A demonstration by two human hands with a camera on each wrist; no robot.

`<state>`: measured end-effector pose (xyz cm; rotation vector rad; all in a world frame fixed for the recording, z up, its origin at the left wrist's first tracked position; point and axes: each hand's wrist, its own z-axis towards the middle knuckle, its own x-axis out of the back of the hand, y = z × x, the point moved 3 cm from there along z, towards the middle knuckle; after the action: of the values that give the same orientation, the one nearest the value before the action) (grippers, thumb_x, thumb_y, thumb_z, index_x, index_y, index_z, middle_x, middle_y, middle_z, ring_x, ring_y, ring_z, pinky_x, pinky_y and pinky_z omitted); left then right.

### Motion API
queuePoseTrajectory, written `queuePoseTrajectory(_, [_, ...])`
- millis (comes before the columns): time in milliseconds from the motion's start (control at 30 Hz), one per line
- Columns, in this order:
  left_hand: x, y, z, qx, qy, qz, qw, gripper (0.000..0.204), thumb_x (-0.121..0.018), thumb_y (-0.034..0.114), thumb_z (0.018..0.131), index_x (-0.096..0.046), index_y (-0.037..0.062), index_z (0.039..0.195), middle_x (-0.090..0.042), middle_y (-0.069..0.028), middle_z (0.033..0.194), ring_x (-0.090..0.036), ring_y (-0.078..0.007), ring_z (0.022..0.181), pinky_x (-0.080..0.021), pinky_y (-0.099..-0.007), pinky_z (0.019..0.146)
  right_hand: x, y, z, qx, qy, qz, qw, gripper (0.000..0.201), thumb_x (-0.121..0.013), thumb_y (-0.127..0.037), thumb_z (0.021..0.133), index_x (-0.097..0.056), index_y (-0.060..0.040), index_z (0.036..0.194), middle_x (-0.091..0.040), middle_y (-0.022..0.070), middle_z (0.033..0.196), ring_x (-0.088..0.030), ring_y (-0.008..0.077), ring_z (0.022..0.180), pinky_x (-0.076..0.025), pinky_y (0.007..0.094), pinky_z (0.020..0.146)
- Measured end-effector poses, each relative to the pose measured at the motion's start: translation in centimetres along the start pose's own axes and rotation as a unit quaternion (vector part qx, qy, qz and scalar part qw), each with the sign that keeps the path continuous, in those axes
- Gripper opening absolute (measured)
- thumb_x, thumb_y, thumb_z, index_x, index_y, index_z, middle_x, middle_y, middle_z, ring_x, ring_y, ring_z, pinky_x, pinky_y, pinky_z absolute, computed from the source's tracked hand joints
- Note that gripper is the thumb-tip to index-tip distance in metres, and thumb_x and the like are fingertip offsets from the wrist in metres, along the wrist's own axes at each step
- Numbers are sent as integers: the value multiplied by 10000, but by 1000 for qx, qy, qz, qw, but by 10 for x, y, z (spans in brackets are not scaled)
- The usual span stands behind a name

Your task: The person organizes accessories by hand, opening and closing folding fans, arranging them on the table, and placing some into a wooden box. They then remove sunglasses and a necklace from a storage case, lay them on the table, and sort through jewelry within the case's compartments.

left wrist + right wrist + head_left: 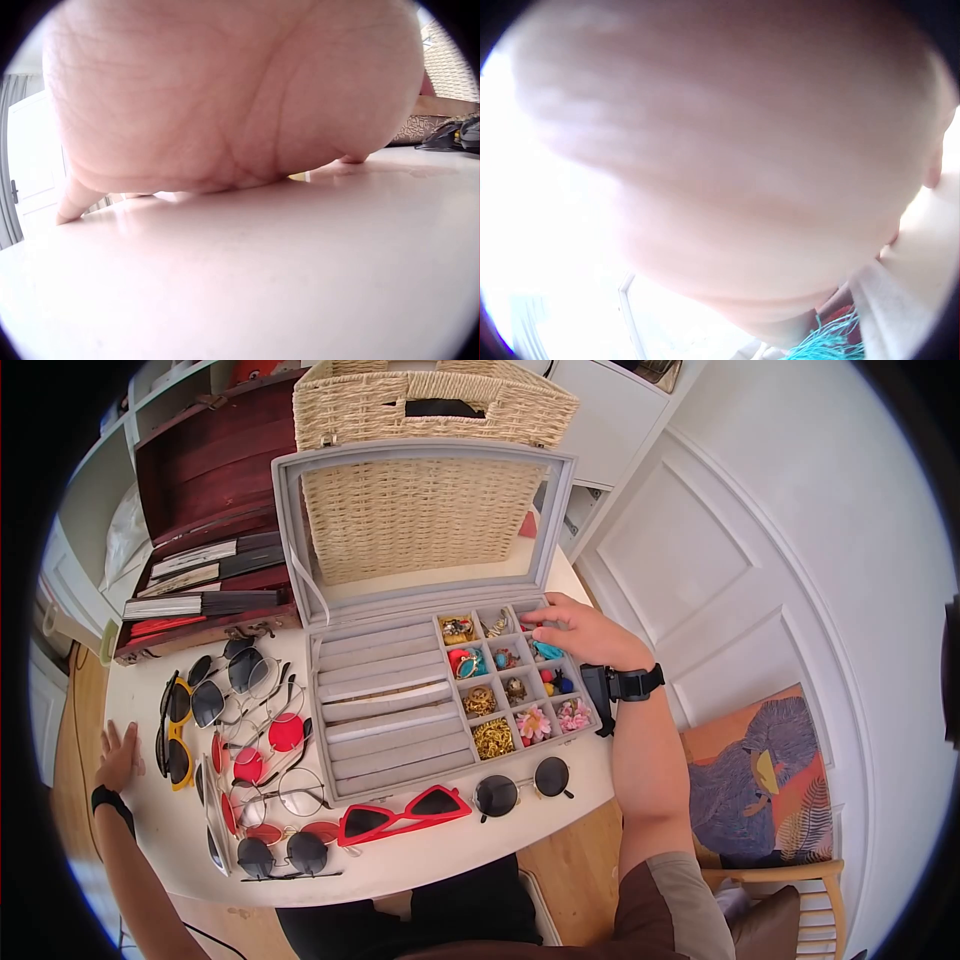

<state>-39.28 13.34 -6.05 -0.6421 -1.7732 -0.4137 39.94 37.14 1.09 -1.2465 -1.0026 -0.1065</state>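
Observation:
A grey jewelry box (395, 745) stands on the table, its glass-windowed lid (284, 525) raised. My right hand (592, 634) reaches over the box's back right corner, fingertips at the corner compartment, where a bit of red shows. Just below the hand, turquoise tassels (546, 650) lie in a compartment; the right wrist view shows the tassel threads (829, 341) close under the palm. Other compartments hold gold chains (493, 739), pink flower pieces (534, 724) and colored beads. My left hand (118, 758) rests on the white tabletop (247, 277), palm down, left of the sunglasses.
Several pairs of glasses crowd the table left of the box, including yellow-framed sunglasses (179, 735). Red cat-eye sunglasses (405, 815) and round dark sunglasses (522, 788) lie along its front. Behind are a woven basket (420, 510) and an open dark red case (205, 460).

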Motion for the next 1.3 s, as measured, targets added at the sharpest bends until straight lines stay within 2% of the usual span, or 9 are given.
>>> queuePoseTrajectory(233, [2,4,-6,3,1,-4,1000,1038,-281,868,872,-52,207,1639,-19,-184,1695,-82,-454,1537,-108,-517,1243,3,-6,-1,-18,-28,0,999,318,-646,-221,993,-681,10,1209,-503,144,1400,-564,266,1204,-456,347,1019])
queuePoseTrajectory(300, [6,9,-13,6,0,-3,1000,1036,-279,868,873,-52,208,1639,-20,-183,1695,-83,-457,1536,-110,-517,1243,4,-13,-3,-57,-37,-25,997,297,-628,-226,1002,-679,-31,1220,-459,148,1457,-522,256,1251,-409,339,1071])
queuePoseTrajectory(433, [5,9,-13,9,-1,4,1000,1031,-272,869,874,-53,212,1639,-21,-176,1696,-87,-466,1533,-113,-520,1243,3,-11,-2,-55,-40,-29,997,273,-630,-227,991,-677,-44,1189,-453,150,1466,-510,249,1252,-400,332,1073])
queuePoseTrajectory(533, [5,8,-12,8,-1,5,1000,1037,-267,874,871,-50,211,1638,-19,-176,1696,-84,-465,1533,-110,-520,1243,3,-9,-2,-78,-34,-55,995,246,-628,-209,973,-653,-43,1153,-495,129,1380,-514,236,1214,-406,329,1050])
queuePoseTrajectory(633, [10,16,-23,12,-9,9,1000,1046,-265,877,868,-46,205,1638,-17,-180,1695,-81,-460,1535,-105,-517,1244,3,-6,0,-55,-42,-87,994,221,-632,-195,952,-615,-41,1110,-529,105,1245,-524,227,1142,-418,331,1010])
queuePoseTrajectory(700, [8,13,-19,10,-8,8,1000,1048,-264,879,866,-46,206,1639,-16,-181,1695,-80,-459,1535,-102,-516,1244,3,-5,0,-18,-15,-88,996,240,-648,-208,921,-612,-33,1082,-535,126,1144,-535,263,1068,-448,340,947])
queuePoseTrajectory(1133, [2,3,-6,1,-3,4,1000,1045,-258,876,868,-41,205,1639,-17,-189,1694,-81,-450,1539,-87,-510,1245,4,-12,-2,-53,-7,-54,997,245,-661,-194,912,-592,-33,1084,-548,134,1162,-540,263,1062,-455,344,937])
queuePoseTrajectory(1200, [1,2,-4,0,-1,6,1000,1044,-257,876,869,-42,204,1639,-18,-190,1693,-82,-452,1538,-87,-510,1245,4,-12,-2,-13,-23,-94,995,227,-635,-169,949,-597,-36,1130,-547,77,1149,-530,199,1091,-436,325,982])
queuePoseTrajectory(1300, [7,10,-15,4,-5,9,1000,1044,-255,876,869,-43,204,1639,-20,-190,1693,-82,-453,1537,-86,-510,1246,4,-12,-2,-27,-29,-73,997,325,-621,-180,968,-624,-35,1260,-532,95,1291,-520,224,1221,-411,335,1063])
